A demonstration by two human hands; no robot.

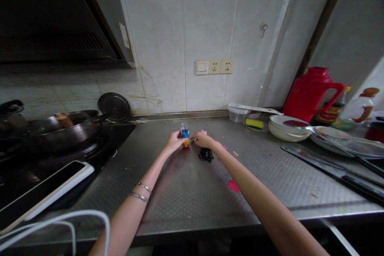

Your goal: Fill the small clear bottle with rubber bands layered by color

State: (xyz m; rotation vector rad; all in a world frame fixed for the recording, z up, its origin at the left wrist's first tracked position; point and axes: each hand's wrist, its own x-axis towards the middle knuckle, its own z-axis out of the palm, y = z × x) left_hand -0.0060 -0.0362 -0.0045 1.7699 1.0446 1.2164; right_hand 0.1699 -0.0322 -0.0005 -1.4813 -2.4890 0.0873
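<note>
My left hand (pixel 176 141) is closed around a small clear jar (pixel 185 132) with blue contents, its thumb across the front. Something yellow and orange (pixel 186 143) shows just below the thumb; whether it belongs to the jar or is separate I cannot tell. Close by on the right, my right hand (pixel 203 140) has its fingers pinched together, with a tiny black piece (pixel 192 141) at the tips. Under that hand lies a loose heap of thin, shiny black loops (pixel 206 155). Pink bits (pixel 235 153) are scattered beyond the right forearm, and a flat pink-red piece (pixel 233 186) lies beside it.
A phone-like device (pixel 48 192) with white cables and a pan (pixel 64 130) are at the left, by the stove. At the right are a plastic tub (pixel 238 113), a yellow sponge (pixel 254 123), stacked bowls (pixel 288 132), a knife (pixel 327 168) and a red thermos (pixel 309 94).
</note>
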